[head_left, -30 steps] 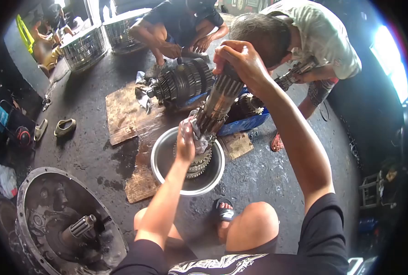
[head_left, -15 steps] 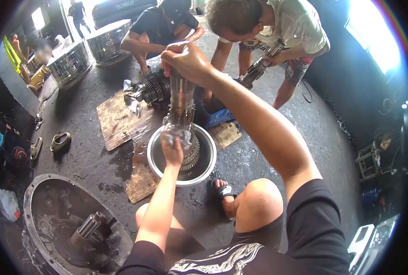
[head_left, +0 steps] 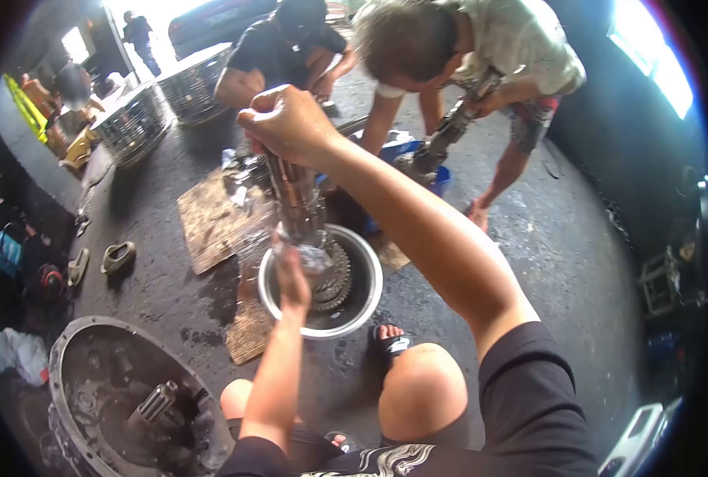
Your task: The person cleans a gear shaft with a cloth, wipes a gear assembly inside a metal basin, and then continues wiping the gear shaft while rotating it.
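My right hand (head_left: 289,123) is closed around the upper end of a splined gear shaft (head_left: 294,191), which stands tilted slightly left. The shaft's toothed gear (head_left: 334,282) sits low inside a round metal basin (head_left: 372,306). Lower down, my left hand (head_left: 293,282), blurred by motion, presses a crumpled greyish rag (head_left: 314,259) against the shaft just above the gear. Its fingers are partly hidden behind the rag and shaft.
Cardboard (head_left: 211,222) lies left of the basin. A large open gearbox housing (head_left: 131,397) stands at lower left. Ahead, one co-worker (head_left: 266,60) crouches; another (head_left: 521,48) bends over a blue tub (head_left: 443,181), holding a splined shaft (head_left: 461,123). Sandals (head_left: 118,258) lie at left.
The shaft's top leans further left, with my right hand on it. My left hand still has the rag on the shaft. The dark gear cluster beyond the cardboard no longer shows.
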Available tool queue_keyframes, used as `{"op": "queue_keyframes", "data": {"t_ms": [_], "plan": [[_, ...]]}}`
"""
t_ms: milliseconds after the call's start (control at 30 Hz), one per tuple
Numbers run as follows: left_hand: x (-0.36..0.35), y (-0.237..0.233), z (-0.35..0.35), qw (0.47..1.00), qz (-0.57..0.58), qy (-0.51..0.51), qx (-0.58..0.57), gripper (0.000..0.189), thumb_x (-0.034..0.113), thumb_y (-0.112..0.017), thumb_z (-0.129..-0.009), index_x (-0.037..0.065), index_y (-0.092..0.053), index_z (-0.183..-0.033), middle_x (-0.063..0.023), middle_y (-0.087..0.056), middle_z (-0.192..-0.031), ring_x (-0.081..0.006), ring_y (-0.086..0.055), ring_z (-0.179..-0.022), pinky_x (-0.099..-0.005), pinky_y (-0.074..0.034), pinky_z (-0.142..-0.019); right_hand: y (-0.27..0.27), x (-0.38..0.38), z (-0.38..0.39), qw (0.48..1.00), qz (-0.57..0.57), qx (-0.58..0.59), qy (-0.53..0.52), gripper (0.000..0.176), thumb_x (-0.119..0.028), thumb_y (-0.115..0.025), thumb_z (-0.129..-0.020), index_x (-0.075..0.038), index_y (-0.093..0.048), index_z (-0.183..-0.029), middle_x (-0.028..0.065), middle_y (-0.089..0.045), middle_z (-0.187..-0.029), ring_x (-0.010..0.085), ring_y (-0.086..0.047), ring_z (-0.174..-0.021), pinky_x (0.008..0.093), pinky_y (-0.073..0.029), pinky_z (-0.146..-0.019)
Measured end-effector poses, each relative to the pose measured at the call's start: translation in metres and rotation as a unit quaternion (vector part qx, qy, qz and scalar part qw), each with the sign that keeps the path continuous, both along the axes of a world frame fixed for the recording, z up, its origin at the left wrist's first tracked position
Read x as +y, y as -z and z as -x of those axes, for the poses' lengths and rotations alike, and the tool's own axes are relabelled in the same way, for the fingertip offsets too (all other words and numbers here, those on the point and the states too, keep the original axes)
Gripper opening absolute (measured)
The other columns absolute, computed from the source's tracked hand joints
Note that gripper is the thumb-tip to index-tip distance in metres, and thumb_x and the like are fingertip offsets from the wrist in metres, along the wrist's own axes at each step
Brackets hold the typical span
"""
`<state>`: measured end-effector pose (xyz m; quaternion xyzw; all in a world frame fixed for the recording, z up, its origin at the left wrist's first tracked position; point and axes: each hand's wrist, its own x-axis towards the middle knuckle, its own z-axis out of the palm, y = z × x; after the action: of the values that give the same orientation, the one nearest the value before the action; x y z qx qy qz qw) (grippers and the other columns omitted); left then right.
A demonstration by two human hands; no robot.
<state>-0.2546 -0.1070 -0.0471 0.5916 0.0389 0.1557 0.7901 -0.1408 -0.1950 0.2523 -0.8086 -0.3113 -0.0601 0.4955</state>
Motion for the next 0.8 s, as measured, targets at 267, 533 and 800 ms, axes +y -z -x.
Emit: {"op": "queue_keyframes", "data": {"t_ms": [267, 533, 800], "plan": [[-0.012, -0.002, 0.003, 0.98, -0.161, -0.104, -0.061, 0.04, 0.033, -0.053, -0.101, 0.002, -0.052, -0.126, -0.0078, -0.065, -0.105, -0.0207, -0.064, -0.091, -0.0326, -0.051, -0.077, 0.001, 0.009, -0.001, 1.0, 0.001, -0.005, -0.019, 0.037, -0.041, -0.066, -0.084, -0.005, -0.076, -0.084, 0.0099, -0.072, -0.069, 0.0245, -0.073, -0.076, 0.0373, -0.056, -0.081], [0.061, 0.013, -0.083, 0.988, 0.1, 0.096, 0.062, 0.043, 0.034, -0.052, -0.103, 0.004, -0.053, -0.132, -0.0096, -0.065, -0.118, -0.0197, -0.066, -0.102, -0.0352, -0.055, -0.085, 0.006, 0.002, -0.001, 1.0, -0.022, -0.01, -0.005, 0.039, -0.042, -0.066, -0.08, -0.006, -0.078, -0.089, 0.0194, -0.074, -0.087, 0.0355, -0.072, -0.09, 0.0444, -0.054, -0.09], [0.013, 0.031, -0.01, 0.986, -0.072, -0.136, 0.068, 0.048, 0.032, -0.049, -0.106, 0.003, -0.04, -0.143, -0.0149, -0.058, -0.127, -0.0231, -0.06, -0.106, -0.0373, -0.048, -0.092, 0.01, 0.013, 0.001, 0.999, -0.029, -0.039, 0.005, 0.039, -0.042, -0.067, -0.081, -0.004, -0.077, -0.087, 0.0219, -0.073, -0.089, 0.038, -0.072, -0.092, 0.0454, -0.055, -0.09]]}}
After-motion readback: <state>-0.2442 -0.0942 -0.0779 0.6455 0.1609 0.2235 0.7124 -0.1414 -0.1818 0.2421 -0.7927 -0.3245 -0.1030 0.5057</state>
